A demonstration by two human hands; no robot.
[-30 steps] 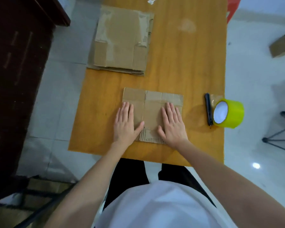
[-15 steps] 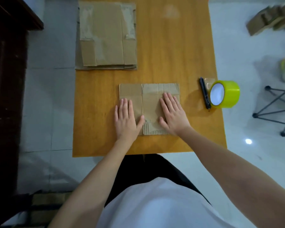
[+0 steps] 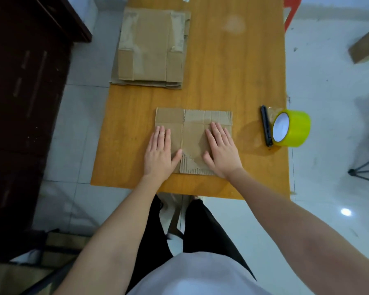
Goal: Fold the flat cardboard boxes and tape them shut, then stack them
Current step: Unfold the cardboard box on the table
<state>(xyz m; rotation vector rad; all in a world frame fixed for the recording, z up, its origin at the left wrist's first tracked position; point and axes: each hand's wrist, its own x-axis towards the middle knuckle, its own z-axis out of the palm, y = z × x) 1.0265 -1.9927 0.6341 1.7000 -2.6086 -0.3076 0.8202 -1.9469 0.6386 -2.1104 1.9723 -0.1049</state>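
Observation:
A small flat cardboard box (image 3: 193, 133) lies near the front of the wooden table (image 3: 232, 77). My left hand (image 3: 159, 154) presses flat on its left part, fingers straight. On its right part rests my right hand (image 3: 221, 150), also flat with straight fingers. A stack of larger flat cardboard boxes (image 3: 151, 47) lies at the table's far left. To the right stands a roll of yellow-green tape (image 3: 291, 130) on its edge, with a black cutter (image 3: 266, 128) lying beside it.
A dark wooden cabinet (image 3: 24, 103) stands to the left of the table. On the tiled floor at the right are a folded cardboard box (image 3: 365, 46) and black tripod legs (image 3: 366, 167). A red chair part (image 3: 292, 9) shows at the far table edge.
Only the camera view has shifted. Both hands stay flat on the small cardboard box in the same place.

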